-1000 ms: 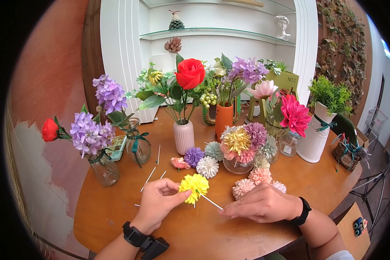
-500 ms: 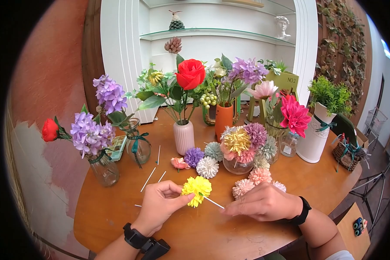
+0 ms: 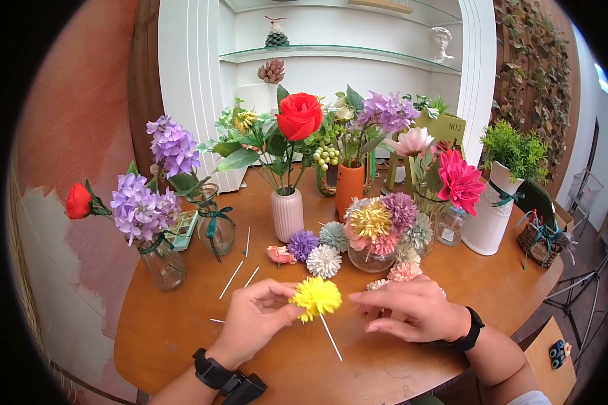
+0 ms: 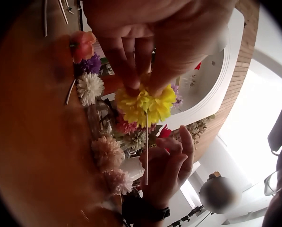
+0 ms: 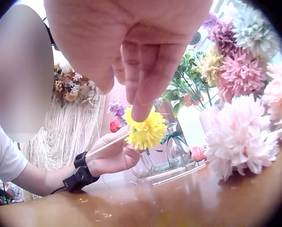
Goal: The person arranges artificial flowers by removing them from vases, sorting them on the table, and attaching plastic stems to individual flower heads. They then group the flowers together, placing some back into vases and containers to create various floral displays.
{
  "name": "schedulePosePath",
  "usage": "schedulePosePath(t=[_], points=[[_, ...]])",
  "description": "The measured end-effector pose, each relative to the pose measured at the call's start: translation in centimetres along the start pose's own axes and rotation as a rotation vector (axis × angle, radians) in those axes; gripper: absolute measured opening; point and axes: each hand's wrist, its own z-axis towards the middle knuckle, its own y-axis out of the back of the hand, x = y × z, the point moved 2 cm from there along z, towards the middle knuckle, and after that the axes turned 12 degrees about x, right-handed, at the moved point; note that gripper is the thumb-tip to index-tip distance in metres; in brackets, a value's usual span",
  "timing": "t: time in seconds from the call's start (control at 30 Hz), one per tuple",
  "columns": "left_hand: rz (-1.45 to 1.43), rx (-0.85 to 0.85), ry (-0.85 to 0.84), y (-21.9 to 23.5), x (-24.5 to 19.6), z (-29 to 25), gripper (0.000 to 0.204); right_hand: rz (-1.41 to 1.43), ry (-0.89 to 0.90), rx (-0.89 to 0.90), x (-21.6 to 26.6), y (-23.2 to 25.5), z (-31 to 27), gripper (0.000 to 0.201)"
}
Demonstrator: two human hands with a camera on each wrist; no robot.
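Observation:
My left hand [image 3: 258, 317] pinches a yellow artificial flower [image 3: 317, 298] by its petals above the table. From the bloom a thin white stick stem [image 3: 332, 337] slants down toward me, its lower end loose. In the left wrist view, thumb and fingers press into the top of the yellow flower [image 4: 145, 105], and the stem [image 4: 147, 151] hangs below it. Just right of the bloom, my right hand [image 3: 412, 309] has its fingers spread apart and holds nothing. Pale pink pompom flowers [image 3: 405, 272] lie partly hidden behind that hand.
Loose white sticks [image 3: 231, 279] lie to the left. Purple [image 3: 303, 244] and white [image 3: 324, 261] pompom flowers sit beyond my hands, beside a glass bowl of pompoms [image 3: 371, 260]. Behind stand a pink ribbed vase [image 3: 288, 214], an orange vase [image 3: 349, 189] and a white pitcher [image 3: 488, 216].
My right hand has let go of the white stem and its fingers have opened. The yellow flower has shifted slightly right, and its stem now points more steeply down.

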Motion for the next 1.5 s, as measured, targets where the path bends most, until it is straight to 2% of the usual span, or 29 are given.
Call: schedulePosePath(t=[0.03,0.07,0.13,0.2,0.23,0.27,0.43,0.5,0.63,0.73,0.8,0.87,0.93,1.03,1.17,1.27,1.5], points=[[-0.042,0.098,-0.042,-0.2,0.1,0.0,0.019,0.0,0.0,0.0,0.2,0.1,0.1,0.047],[-0.043,0.099,-0.042,-0.3,0.2,-0.1,0.019,0.016,-0.016,-0.012,0.4,0.2,0.3,0.048],[0.067,0.257,-0.062,-0.9,0.2,-0.2,0.019,0.032,-0.033,-0.025,0.7,0.2,0.5,0.048],[0.065,0.31,-0.083,-1.4,0.3,-0.2,0.018,0.052,0.026,0.108,0.9,-0.2,0.7,0.048],[0.064,0.359,-0.106,-1.7,0.2,-0.2,0.017,0.014,-0.004,0.187,1.0,-0.2,0.5,0.049],[0.103,0.383,-0.102,-1.8,0.0,-0.2,0.017,-0.003,0.03,0.193,0.9,-0.3,0.5,0.047],[0.144,0.404,-0.106,-2.2,-0.1,-0.3,0.019,0.045,0.082,0.123,0.1,-0.6,0.2,0.038],[0.17,0.399,-0.109,-2.3,-0.1,-0.2,0.019,0.111,0.004,0.179,0.2,-0.5,0.1,0.027],[0.148,0.352,-0.128,-2.2,-0.2,-0.1,0.018,0.13,-0.045,0.16,0.2,-0.4,0.1,0.031],[0.104,0.284,-0.109,-2.0,-0.1,-0.1,0.017,0.062,-0.008,0.085,-0.1,0.0,0.1,0.032],[0.067,0.233,-0.094,-1.9,-0.3,-0.2,0.015,-0.006,-0.066,-0.066,-0.2,1.0,-0.1,0.036],[0.018,0.149,-0.047,-1.7,-0.5,-0.2,0.013,0.001,-0.026,-0.255,-1.4,1.2,-0.7,0.048],[0.018,0.143,-0.038,-1.4,-0.5,-0.2,0.014,-0.063,0.0,-0.421,-2.2,1.9,-1.1,0.053],[0.013,0.126,-0.022,-1.2,-0.4,-0.2,0.015,-0.175,-0.078,-0.704,-2.8,2.8,-1.6,0.044],[0.017,0.113,-0.004,-1.1,-0.5,-0.2,0.016,-0.497,-0.093,-0.911,-2.7,4.3,-2.2,0.035],[0.021,0.096,0.005,-1.1,-0.5,-0.2,0.016,-0.572,-0.104,-0.995,-2.3,4.7,-2.7,0.033],[0.014,0.072,0.002,-1.0,-0.3,-0.1,0.014,-0.647,-0.173,-0.976,-2.3,4.8,-2.7,0.031]])
